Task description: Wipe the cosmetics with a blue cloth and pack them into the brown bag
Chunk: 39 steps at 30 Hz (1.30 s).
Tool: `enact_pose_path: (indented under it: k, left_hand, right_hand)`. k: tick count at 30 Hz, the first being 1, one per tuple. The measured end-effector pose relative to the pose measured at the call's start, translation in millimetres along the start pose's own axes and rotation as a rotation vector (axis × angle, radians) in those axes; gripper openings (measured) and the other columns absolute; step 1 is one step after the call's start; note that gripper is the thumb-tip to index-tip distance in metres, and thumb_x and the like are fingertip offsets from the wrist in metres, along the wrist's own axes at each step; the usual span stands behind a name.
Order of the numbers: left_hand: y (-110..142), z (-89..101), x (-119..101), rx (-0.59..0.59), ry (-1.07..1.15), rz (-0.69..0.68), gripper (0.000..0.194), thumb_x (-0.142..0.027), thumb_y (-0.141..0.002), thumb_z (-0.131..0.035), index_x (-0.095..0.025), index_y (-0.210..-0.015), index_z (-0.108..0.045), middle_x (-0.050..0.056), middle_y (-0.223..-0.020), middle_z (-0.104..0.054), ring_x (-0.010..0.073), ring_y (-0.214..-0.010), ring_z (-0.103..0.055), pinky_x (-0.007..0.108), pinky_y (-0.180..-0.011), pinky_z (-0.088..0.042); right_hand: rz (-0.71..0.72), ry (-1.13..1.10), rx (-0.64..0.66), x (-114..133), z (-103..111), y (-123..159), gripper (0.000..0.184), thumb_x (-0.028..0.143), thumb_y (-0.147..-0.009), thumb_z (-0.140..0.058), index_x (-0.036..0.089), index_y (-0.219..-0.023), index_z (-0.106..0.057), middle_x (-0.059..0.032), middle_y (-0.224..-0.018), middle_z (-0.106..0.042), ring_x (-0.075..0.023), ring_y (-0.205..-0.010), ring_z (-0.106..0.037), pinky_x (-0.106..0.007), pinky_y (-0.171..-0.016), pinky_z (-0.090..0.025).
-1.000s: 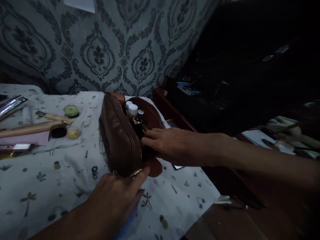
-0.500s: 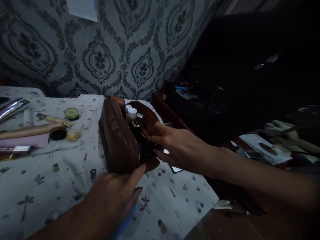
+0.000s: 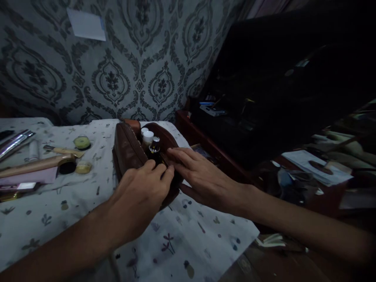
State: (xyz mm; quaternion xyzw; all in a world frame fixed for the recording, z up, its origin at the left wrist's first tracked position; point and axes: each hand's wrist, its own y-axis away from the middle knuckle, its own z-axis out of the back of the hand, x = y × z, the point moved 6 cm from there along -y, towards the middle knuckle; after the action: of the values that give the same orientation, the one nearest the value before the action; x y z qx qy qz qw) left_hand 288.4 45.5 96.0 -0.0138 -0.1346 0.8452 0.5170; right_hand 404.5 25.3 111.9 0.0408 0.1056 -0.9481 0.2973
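A brown zippered cosmetic bag [image 3: 125,141] stands unzipped on the patterned cloth. White-capped bottles [image 3: 148,137] and a dark bottle with a shiny silver cap [image 3: 154,145] poke up from its opening. My left hand [image 3: 141,192] has its fingers curled over the bag's near edge, the tips reaching into the mouth. On the other side, my right hand [image 3: 202,176] rests against the bag's right wall. Its fingers are stretched out and point into the opening, with the thumb apart lower down. What lies deeper in the bag is hidden by both hands and shadow.
Makeup items lie at the left: a brush [image 3: 63,150], a yellow-green round jar [image 3: 82,142], a beige tube [image 3: 35,165] and a silver tube [image 3: 17,143]. To the right are a dark open case [image 3: 264,90] and papers [image 3: 317,166]. The patterned wall [image 3: 111,78] rises behind.
My left hand has moved up from the bag's lower front corner onto its opening. My right hand has shifted slightly left, its fingers straighter over the bag. The view has tilted up a little.
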Motion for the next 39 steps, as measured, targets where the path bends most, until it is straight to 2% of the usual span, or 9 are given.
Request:
enact_pose_path:
  k: [4,7,11,16,22,27,31,34,39]
  left_hand:
    - [-21.4,1.2,4.8,0.168,0.101,0.098,0.024,-0.024,-0.093,-0.051,-0.016,-0.113,-0.063,0.01,-0.098,-0.071,0.0284,-0.092,-0.067,0.037,-0.071,-0.053]
    - [-37.8,3.2,10.4,0.242,0.16,0.187,0.027,-0.035,-0.097,-0.047,-0.02,-0.108,-0.066,0.008,-0.093,-0.073,0.0289,-0.085,-0.07,0.038,-0.069,-0.053]
    - [-49.6,-1.5,17.0,0.242,0.195,0.249,0.026,-0.036,-0.092,-0.056,-0.023,-0.114,-0.064,0.007,-0.101,-0.074,0.0306,-0.093,-0.071,0.037,-0.072,-0.053]
    - [-53.9,-10.7,19.0,0.271,0.232,0.223,0.022,-0.031,-0.088,-0.061,-0.026,-0.109,-0.065,0.006,-0.098,-0.075,0.0307,-0.094,-0.07,0.038,-0.075,-0.052]
    - [-54.1,-7.9,23.3,0.287,0.388,0.179,0.028,-0.03,-0.088,-0.064,-0.031,-0.117,-0.065,0.0,-0.102,-0.075,0.0244,-0.097,-0.069,0.03,-0.075,-0.048]
    - [-50.8,-5.9,24.2,0.253,0.441,0.145,0.036,-0.026,-0.088,-0.063,-0.031,-0.124,-0.062,-0.001,-0.11,-0.075,0.0233,-0.103,-0.068,0.028,-0.074,-0.047]
    - [-50.3,-6.2,20.5,0.281,0.388,0.153,0.029,-0.027,-0.088,-0.062,-0.03,-0.116,-0.065,0.0,-0.099,-0.076,0.0246,-0.094,-0.069,0.028,-0.068,-0.046]
    - [-50.7,-6.3,18.6,0.255,0.399,0.172,0.027,-0.032,-0.089,-0.062,-0.031,-0.116,-0.065,-0.001,-0.092,-0.075,0.0238,-0.087,-0.069,0.029,-0.066,-0.045]
    - [-49.7,-9.7,18.7,0.193,0.384,0.179,0.022,-0.029,-0.089,-0.061,-0.029,-0.111,-0.066,0.0,-0.095,-0.075,0.0247,-0.092,-0.069,0.03,-0.072,-0.048]
  right_hand:
    - [-0.01,-0.061,-0.1,-4.1,-4.0,8.8,0.045,0.017,-0.088,-0.058,0.003,-0.13,-0.054,-0.0268,-0.144,-0.045,-0.0373,-0.138,-0.041,-0.057,-0.106,-0.05]
    - [-0.043,-0.089,-0.179,-7.9,-8.8,16.5,0.046,0.018,-0.09,-0.057,0.007,-0.134,-0.05,-0.0258,-0.145,-0.044,-0.0367,-0.137,-0.042,-0.058,-0.104,-0.05]
    - [-0.182,-0.149,-0.274,-17.4,-14.0,27.9,0.055,0.023,-0.093,-0.056,0.013,-0.144,-0.037,-0.0254,-0.147,-0.041,-0.0356,-0.134,-0.046,-0.058,-0.1,-0.052]
    - [-0.295,-0.339,-0.323,-27.2,-22.1,37.0,0.065,0.032,-0.093,-0.059,0.019,-0.149,-0.027,-0.0209,-0.14,-0.051,-0.0332,-0.13,-0.052,-0.055,-0.099,-0.053]
    - [-0.403,-0.496,-0.26,-30.6,-34.3,39.6,0.07,0.032,-0.092,-0.06,0.021,-0.151,-0.023,-0.0186,-0.139,-0.056,-0.0314,-0.123,-0.06,-0.052,-0.094,-0.055]
    - [-0.428,-0.533,-0.253,-30.1,-37.9,39.1,0.07,0.03,-0.092,-0.06,0.019,-0.151,-0.024,-0.0178,-0.129,-0.064,-0.0301,-0.115,-0.065,-0.048,-0.089,-0.057]
    - [-0.445,-0.522,-0.279,-32.7,-42.2,40.6,0.074,0.033,-0.09,-0.062,0.02,-0.151,-0.025,-0.0167,-0.126,-0.065,-0.0296,-0.106,-0.068,-0.047,-0.084,-0.058]
    - [-0.482,-0.558,-0.266,-35.7,-47.0,41.9,0.072,0.034,-0.091,-0.06,0.019,-0.151,-0.025,-0.0156,-0.121,-0.067,-0.0276,-0.096,-0.069,-0.045,-0.078,-0.058]
    - [-0.484,-0.631,-0.272,-35.7,-47.3,40.7,0.072,0.034,-0.09,-0.059,0.017,-0.151,-0.025,-0.0151,-0.118,-0.067,-0.0256,-0.091,-0.068,-0.041,-0.073,-0.059]
